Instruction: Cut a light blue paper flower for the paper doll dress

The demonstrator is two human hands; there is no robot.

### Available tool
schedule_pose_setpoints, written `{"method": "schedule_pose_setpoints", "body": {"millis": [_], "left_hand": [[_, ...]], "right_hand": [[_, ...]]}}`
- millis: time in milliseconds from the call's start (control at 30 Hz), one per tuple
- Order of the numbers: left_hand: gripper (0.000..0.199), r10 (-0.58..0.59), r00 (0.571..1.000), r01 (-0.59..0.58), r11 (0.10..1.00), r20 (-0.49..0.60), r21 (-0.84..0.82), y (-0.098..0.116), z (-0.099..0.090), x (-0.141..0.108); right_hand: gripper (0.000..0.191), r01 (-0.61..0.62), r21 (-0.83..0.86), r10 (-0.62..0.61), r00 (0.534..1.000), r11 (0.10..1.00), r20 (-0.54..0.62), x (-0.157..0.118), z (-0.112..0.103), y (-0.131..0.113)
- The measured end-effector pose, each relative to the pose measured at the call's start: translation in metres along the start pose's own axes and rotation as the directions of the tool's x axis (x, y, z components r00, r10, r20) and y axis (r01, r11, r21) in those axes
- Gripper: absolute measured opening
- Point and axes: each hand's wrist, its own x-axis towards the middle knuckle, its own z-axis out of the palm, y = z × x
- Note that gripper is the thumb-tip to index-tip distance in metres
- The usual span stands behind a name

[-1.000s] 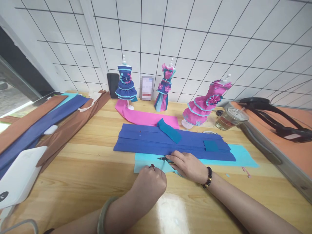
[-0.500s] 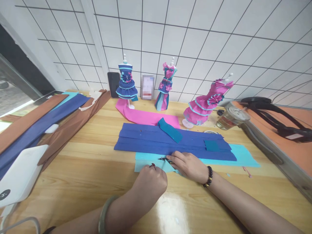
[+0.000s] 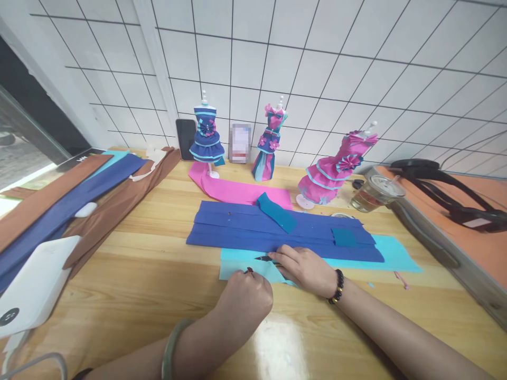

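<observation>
Along the near edge of the dark blue sheet (image 3: 237, 227), both hands meet over the light blue sheet (image 3: 234, 262). Left hand (image 3: 245, 295) curls into a loose fist at the light blue sheet, a dark red ring (image 3: 249, 270) on one finger. Its fingertips face down and away from view; cannot tell whether they pinch the sheet or something small. Right hand (image 3: 304, 269) lies just beside it, fingers drawn in narrow on a dark pointed tool (image 3: 262, 258). Only the tool's tip and a bit of its rear show, the rest under the fingers; cannot tell its full shape. Raised fold of light blue between the hands, partly covered by the right.

Dark blue sheet overlaps the light blue one, whose far end emerges at right. Two teal pieces on the dark blue: a longer teal strip (image 3: 277, 213) and a smaller teal patch (image 3: 344, 237). Pink sheet (image 3: 245, 191) behind, its near edge partly covered.

Three miniature dress forms in back: blue dress (image 3: 206, 136), multicoloured dress (image 3: 271, 142), pink dress (image 3: 335, 166) leaning right. Phone screen (image 3: 240, 143) between the first two is pixelated, unreadable. Lidded cup (image 3: 374, 194) at right; contents unclear. White cable (image 3: 43, 359) cut off at lower left.
</observation>
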Motion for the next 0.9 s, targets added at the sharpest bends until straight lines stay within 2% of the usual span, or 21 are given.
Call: {"method": "schedule_pose_setpoints", "body": {"millis": [167,367,533,767,900], "left_hand": [[0.015,0.008,1.0,-0.008,1.0,-0.014,0.021,0.001,0.0008,-0.0022],[0.012,-0.007,1.0,0.007,1.0,0.025,0.01,0.0003,-0.002,-0.0001],[0.011,0.001,1.0,-0.001,1.0,0.001,0.006,0.0005,-0.0006,-0.0015],[0.01,-0.019,0.999,0.019,1.0,0.033,-0.007,0.0017,-0.0001,-0.0025],[0.011,-0.02,1.0,0.02,1.0,0.019,-0.013,0.0022,0.0012,-0.0022]], "right_hand": [[0.028,0.003,-0.007,-0.003,1.0,1.0,0.013,0.0022,0.0009,-0.0016],[0.028,0.013,-0.033,-0.013,1.0,0.999,0.021,0.0012,0.0018,-0.0018],[0.029,0.013,-0.051,-0.011,0.999,0.999,0.048,-0.0003,0.003,-0.0021],[0.028,0.004,-0.025,-0.004,1.0,1.0,-0.013,0.0046,0.003,-0.0036],[0.032,0.032,-0.031,-0.031,0.999,0.999,0.042,0.009,0.0012,-0.0044]]}}
